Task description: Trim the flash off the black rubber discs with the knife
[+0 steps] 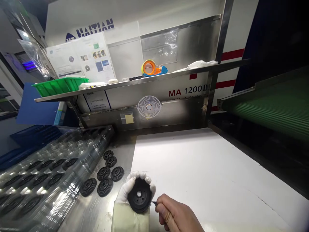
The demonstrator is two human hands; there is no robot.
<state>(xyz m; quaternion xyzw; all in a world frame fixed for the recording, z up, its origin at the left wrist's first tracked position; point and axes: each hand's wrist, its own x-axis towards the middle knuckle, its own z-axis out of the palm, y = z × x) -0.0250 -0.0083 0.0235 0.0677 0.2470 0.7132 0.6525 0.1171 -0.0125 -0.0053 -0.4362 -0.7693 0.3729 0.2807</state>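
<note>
My left hand (127,188), in a white glove, is wrapped round a black round part (140,196) with a hole at its centre, its face turned up. Close to the part's right edge, my bare right hand (173,212) pinches a small dark pointed blade (154,203); its tip is at or very near the rim, and contact cannot be made out. Several similar black parts (104,187) lie on the metal tabletop left of my gloved hand.
A clear tray (79,174) holding black parts fills the left. White sheeting (193,167) covers the table's middle and right. Above, a shelf (116,86) carries a green bin (61,86) and orange tape (149,67). A white fan (149,107) sits below it; a green ribbed conveyor (272,100) is right.
</note>
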